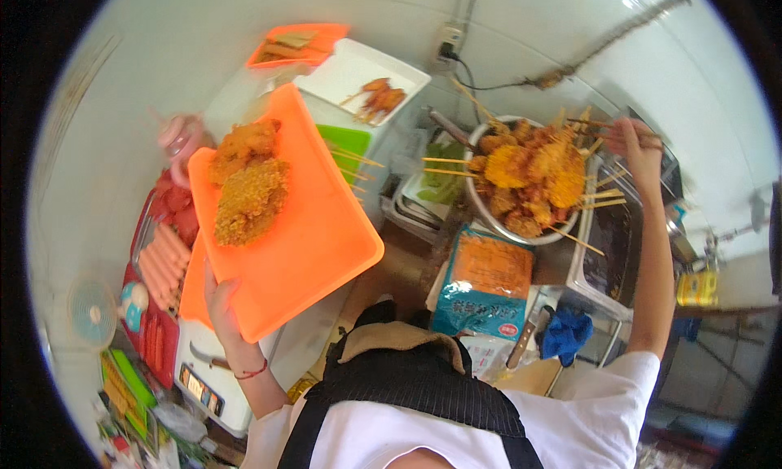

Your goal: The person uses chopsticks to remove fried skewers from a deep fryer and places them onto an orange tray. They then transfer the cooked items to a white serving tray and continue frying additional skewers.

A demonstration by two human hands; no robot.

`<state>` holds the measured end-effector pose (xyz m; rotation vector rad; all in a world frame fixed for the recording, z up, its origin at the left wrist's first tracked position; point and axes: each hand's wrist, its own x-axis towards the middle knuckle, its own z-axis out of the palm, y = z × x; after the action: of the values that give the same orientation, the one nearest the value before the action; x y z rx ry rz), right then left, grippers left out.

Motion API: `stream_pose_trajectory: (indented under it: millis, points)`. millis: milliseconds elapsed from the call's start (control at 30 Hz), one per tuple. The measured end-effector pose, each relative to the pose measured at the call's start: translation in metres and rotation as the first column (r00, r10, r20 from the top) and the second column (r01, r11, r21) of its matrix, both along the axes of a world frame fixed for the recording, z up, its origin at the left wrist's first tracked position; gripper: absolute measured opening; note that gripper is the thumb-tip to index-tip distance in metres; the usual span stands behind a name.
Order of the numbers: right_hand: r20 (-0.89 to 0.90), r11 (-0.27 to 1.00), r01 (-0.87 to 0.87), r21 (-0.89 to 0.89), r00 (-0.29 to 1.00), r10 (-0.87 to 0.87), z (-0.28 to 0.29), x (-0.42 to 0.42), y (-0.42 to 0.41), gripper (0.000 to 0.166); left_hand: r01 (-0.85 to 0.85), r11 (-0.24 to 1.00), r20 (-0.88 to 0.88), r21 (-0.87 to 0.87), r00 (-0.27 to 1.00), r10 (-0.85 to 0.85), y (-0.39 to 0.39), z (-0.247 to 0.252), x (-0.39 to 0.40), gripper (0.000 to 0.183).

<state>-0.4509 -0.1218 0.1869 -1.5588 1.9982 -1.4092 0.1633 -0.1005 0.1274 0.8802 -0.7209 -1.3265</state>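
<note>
My left hand (223,307) grips the near-left edge of an orange plastic tray (317,249), held tilted above the left worktop. Two breaded fried cutlets (252,203) lie on it, towards its left side. Reaching to the far right, my right hand (638,148) holds thin brown chopsticks (589,123) over the rim of a round metal bowl (489,215). Fried skewered food (531,170) is heaped in that bowl, with bamboo sticks poking out all round. The chopstick tips meet the heap, and whether they pinch a piece cannot be told.
A dark fryer tank (611,237) adjoins the bowl. Below lie a blue food packet (479,322), a wooden-handled knife (522,347) and a blue cloth (565,338). Leftward are a white tray (330,72) with skewers, raw sausages (164,261), a curved knife (208,358) and a phone (201,389).
</note>
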Motion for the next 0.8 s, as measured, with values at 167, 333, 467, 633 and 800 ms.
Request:
stream_pose_trajectory:
  millis: [167, 333, 467, 633, 800]
  points:
    - [0.047, 0.999, -0.046, 0.016, 0.998, 0.045, 0.000, -0.001, -0.009, 0.030, -0.072, 0.997, 0.033, 0.042, 0.997, 0.071, 0.022, -0.011, 0.025, 0.058]
    - [0.046, 0.997, -0.048, 0.056, 0.998, 0.046, 0.003, -0.003, -0.008, 0.038, -0.236, 0.966, 0.081, 0.109, 0.970, 0.228, 0.075, -0.037, 0.056, 0.061]
    - [0.036, 0.998, -0.030, 0.058, 0.999, 0.028, 0.016, -0.034, 0.019, 0.044, -0.284, 0.947, 0.031, 0.151, 0.959, 0.283, 0.106, -0.052, 0.070, 0.062]
    - [-0.042, 0.898, 0.246, -0.365, 0.959, -0.280, 0.024, 0.058, 0.052, 0.044, -0.332, 0.941, -0.028, 0.064, 0.942, 0.334, 0.140, -0.038, 0.101, 0.063]
    - [0.238, 0.973, -0.011, -0.230, 0.969, 0.067, 0.002, 0.164, 0.051, 0.041, -0.432, 0.901, 0.057, 0.035, 0.901, 0.430, 0.161, -0.035, 0.137, 0.064]
